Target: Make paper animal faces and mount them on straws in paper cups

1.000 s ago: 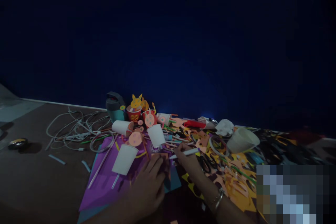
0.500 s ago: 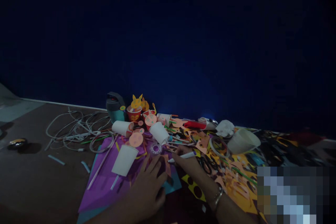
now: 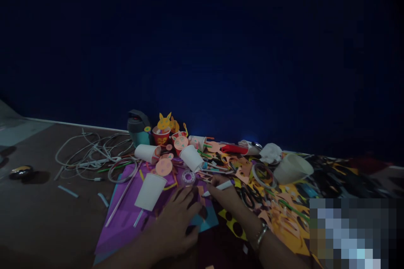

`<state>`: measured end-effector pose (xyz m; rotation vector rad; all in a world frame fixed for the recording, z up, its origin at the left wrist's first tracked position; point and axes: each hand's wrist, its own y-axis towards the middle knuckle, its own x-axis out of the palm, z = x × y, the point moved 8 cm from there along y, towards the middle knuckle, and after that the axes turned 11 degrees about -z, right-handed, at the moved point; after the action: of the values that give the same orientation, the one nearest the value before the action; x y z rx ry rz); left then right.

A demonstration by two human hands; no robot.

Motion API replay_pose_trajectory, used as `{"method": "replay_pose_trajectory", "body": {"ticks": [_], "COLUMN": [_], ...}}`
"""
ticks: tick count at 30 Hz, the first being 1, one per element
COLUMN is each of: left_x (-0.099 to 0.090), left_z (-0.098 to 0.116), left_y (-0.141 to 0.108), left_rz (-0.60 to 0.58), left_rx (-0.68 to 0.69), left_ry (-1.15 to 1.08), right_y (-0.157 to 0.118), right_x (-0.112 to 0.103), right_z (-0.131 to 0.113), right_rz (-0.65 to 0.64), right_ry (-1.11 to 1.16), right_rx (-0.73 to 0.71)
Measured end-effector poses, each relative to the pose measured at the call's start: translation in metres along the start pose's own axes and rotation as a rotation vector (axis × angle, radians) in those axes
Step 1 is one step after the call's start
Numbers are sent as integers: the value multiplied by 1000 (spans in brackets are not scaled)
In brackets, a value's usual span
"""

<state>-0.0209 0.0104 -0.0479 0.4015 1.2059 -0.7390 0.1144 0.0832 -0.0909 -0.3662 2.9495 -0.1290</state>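
My right hand (image 3: 225, 196) is closed around a white marker (image 3: 225, 185), its tip pointing left over a small orange paper piece (image 3: 201, 192). Fingers spread, my left hand (image 3: 179, 214) lies on the papers at that piece's left side and covers part of it. Beneath are a purple sheet (image 3: 118, 214) and a blue sheet (image 3: 206, 220). A white paper cup (image 3: 150, 192) with a straw lies left of my left hand. Just beyond my fingers sits a small tape roll (image 3: 188, 176). Round orange paper cutouts (image 3: 163, 167) lie behind the cup.
Tangled white cables (image 3: 94, 155) and a shiny round object (image 3: 21, 172) are on the left. Along the back stand a dark flask (image 3: 138, 128) and red cups (image 3: 161, 138) with paper animal faces. Scissors (image 3: 248, 197), paper scraps and a large pale cup (image 3: 293, 169) crowd the right.
My left hand has shifted slightly, and the orange piece beside it shows a little farther from me. My right hand still grips the marker, almost unmoved.
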Motion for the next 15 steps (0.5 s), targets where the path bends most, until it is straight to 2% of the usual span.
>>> {"method": "replay_pose_trajectory", "body": {"ticks": [15], "left_x": [5], "left_z": [-3], "left_y": [1], "left_rz": [-39], "left_rx": [-16], "left_ry": [14], "right_y": [2], "right_x": [1], "right_z": [4], "right_rz": [-19], "right_ry": [-124], "right_rx": [37]}}
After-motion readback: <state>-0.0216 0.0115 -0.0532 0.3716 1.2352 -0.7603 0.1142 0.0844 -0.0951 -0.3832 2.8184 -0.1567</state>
